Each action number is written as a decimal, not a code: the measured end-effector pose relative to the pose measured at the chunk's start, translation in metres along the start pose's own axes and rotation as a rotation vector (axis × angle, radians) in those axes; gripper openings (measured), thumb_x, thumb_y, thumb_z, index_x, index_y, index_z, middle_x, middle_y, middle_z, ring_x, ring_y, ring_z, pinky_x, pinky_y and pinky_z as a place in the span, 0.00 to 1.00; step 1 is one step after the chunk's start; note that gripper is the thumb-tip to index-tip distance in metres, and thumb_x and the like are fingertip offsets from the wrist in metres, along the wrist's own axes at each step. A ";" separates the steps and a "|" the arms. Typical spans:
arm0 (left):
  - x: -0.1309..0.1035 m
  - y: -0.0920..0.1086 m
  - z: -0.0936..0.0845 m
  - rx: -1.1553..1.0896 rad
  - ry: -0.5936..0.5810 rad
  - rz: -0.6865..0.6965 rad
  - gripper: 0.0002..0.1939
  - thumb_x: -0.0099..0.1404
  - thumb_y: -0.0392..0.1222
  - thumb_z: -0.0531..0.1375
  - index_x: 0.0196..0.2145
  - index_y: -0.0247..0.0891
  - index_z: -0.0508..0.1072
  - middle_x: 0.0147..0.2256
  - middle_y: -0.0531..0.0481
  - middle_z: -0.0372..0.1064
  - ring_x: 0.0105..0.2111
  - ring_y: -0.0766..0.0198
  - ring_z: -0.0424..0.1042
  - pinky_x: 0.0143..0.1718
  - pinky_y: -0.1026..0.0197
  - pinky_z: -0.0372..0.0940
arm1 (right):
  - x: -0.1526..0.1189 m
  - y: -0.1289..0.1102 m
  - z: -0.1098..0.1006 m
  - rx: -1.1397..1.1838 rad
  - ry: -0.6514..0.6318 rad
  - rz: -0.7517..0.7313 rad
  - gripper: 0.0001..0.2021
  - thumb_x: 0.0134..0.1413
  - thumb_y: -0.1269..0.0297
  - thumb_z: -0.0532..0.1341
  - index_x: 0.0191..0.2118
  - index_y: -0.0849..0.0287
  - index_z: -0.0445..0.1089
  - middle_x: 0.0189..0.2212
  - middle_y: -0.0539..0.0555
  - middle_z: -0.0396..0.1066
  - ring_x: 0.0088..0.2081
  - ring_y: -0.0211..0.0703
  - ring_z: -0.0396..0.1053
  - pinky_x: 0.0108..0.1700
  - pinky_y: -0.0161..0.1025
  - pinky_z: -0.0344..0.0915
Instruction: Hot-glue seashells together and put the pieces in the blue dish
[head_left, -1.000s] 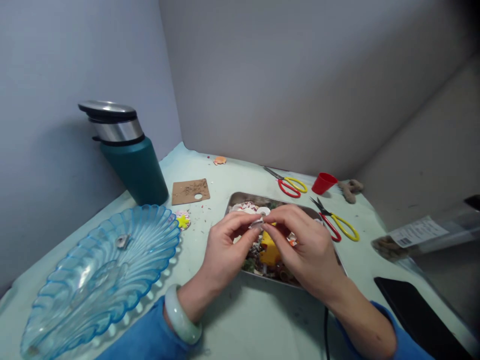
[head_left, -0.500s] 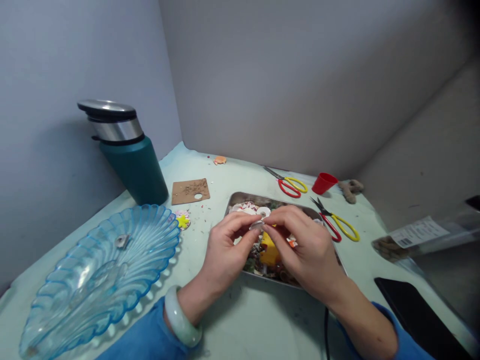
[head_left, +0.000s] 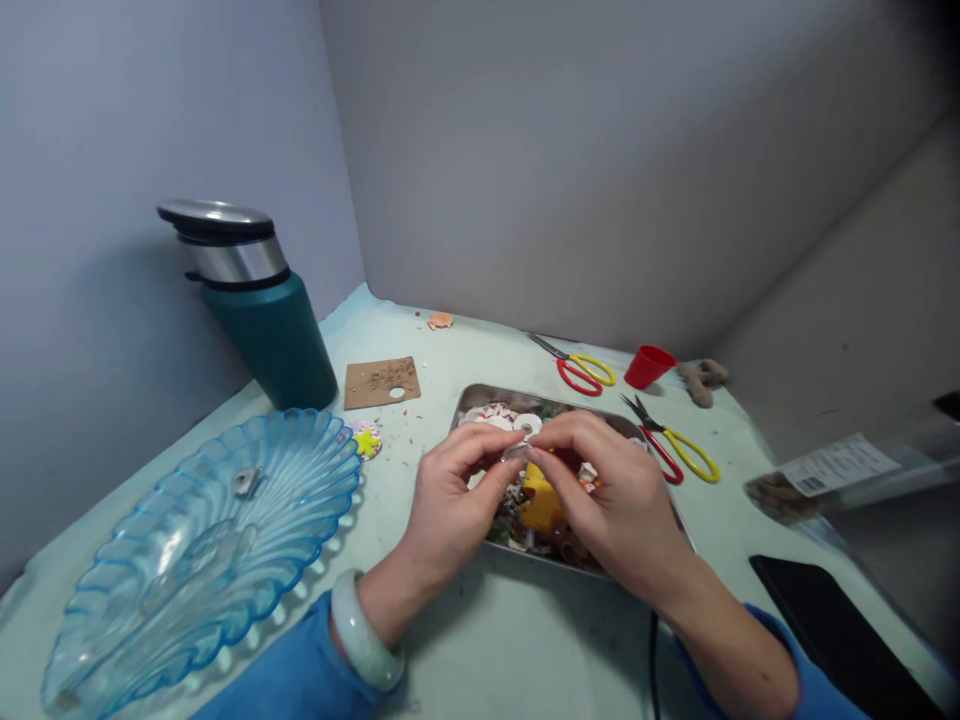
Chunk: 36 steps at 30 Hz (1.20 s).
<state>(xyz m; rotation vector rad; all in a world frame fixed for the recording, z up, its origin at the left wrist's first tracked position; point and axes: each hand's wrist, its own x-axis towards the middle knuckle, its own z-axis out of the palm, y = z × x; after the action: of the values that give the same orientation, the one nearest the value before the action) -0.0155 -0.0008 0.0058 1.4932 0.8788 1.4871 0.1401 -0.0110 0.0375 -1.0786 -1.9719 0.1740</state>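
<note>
Over a metal tray [head_left: 480, 392] my two hands meet, fingertips nearly touching. My left hand [head_left: 459, 490] is closed in a pinch on a small, pale, shiny piece [head_left: 515, 453], too small to name. Against the same piece, the thumb and forefinger of my right hand [head_left: 611, 495] are pinched from the other side. Below them the tray holds a yellow piece [head_left: 541, 500], white discs [head_left: 528, 424] and many mixed bits. My hands hide part of its contents.
Left stands a blue shell-shaped dish [head_left: 300, 500] with a small grey piece [head_left: 244, 481], before a teal bottle [head_left: 274, 340]. Behind lies a brown card [head_left: 382, 383]. To the right are scissors [head_left: 577, 372], red-and-yellow-handled cutters [head_left: 675, 445], a red cup [head_left: 649, 367], a plastic bag [head_left: 840, 470] and a black flat object [head_left: 832, 620].
My hands stay almost in place over the tray. The fingers of my right hand have shifted very slightly around the small piece.
</note>
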 end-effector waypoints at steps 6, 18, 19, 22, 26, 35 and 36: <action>0.000 0.001 0.000 0.018 0.004 0.015 0.07 0.59 0.34 0.64 0.36 0.39 0.80 0.36 0.47 0.74 0.38 0.61 0.73 0.38 0.62 0.68 | 0.001 0.000 0.000 0.021 0.003 0.015 0.05 0.59 0.74 0.58 0.33 0.58 0.67 0.30 0.52 0.69 0.32 0.40 0.67 0.34 0.38 0.63; 0.001 0.006 0.004 -0.209 0.055 -0.227 0.10 0.59 0.37 0.65 0.40 0.38 0.77 0.38 0.47 0.74 0.36 0.64 0.73 0.38 0.63 0.70 | 0.004 -0.004 -0.002 0.010 -0.092 0.094 0.02 0.57 0.71 0.60 0.34 0.59 0.70 0.29 0.50 0.69 0.26 0.36 0.65 0.31 0.35 0.61; 0.001 0.006 0.004 -0.190 0.050 -0.212 0.08 0.59 0.37 0.65 0.38 0.37 0.77 0.38 0.47 0.74 0.37 0.63 0.73 0.39 0.63 0.70 | 0.004 -0.004 -0.001 0.019 -0.093 0.103 0.03 0.58 0.71 0.60 0.33 0.58 0.70 0.29 0.50 0.69 0.26 0.36 0.65 0.30 0.35 0.61; 0.000 0.005 0.003 -0.143 0.002 -0.144 0.07 0.60 0.37 0.64 0.38 0.38 0.77 0.40 0.46 0.73 0.40 0.61 0.73 0.41 0.62 0.69 | 0.005 -0.002 0.000 0.014 -0.065 0.136 0.04 0.58 0.71 0.59 0.33 0.57 0.70 0.28 0.50 0.70 0.27 0.38 0.66 0.31 0.36 0.61; -0.002 0.002 0.001 -0.104 -0.061 -0.094 0.07 0.62 0.36 0.62 0.40 0.37 0.76 0.42 0.45 0.72 0.42 0.60 0.72 0.42 0.61 0.69 | 0.004 0.002 0.000 -0.010 -0.032 0.148 0.05 0.58 0.71 0.58 0.32 0.57 0.71 0.28 0.50 0.71 0.27 0.39 0.66 0.32 0.37 0.61; -0.002 0.008 0.000 0.099 -0.006 0.055 0.06 0.62 0.34 0.62 0.37 0.38 0.78 0.38 0.47 0.75 0.38 0.63 0.73 0.37 0.65 0.68 | 0.002 -0.001 -0.001 -0.071 -0.045 0.104 0.06 0.58 0.72 0.57 0.33 0.59 0.71 0.29 0.52 0.71 0.28 0.39 0.66 0.32 0.38 0.60; -0.001 0.008 0.001 0.109 -0.001 0.075 0.06 0.62 0.34 0.62 0.36 0.38 0.78 0.37 0.47 0.75 0.38 0.64 0.73 0.37 0.65 0.68 | 0.002 -0.001 -0.001 -0.076 -0.049 0.100 0.06 0.58 0.72 0.57 0.33 0.59 0.71 0.29 0.52 0.71 0.28 0.39 0.67 0.32 0.38 0.60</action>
<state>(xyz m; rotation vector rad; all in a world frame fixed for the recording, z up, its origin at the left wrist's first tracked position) -0.0155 -0.0055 0.0129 1.6219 0.9245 1.5133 0.1395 -0.0104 0.0396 -1.2336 -1.9833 0.1821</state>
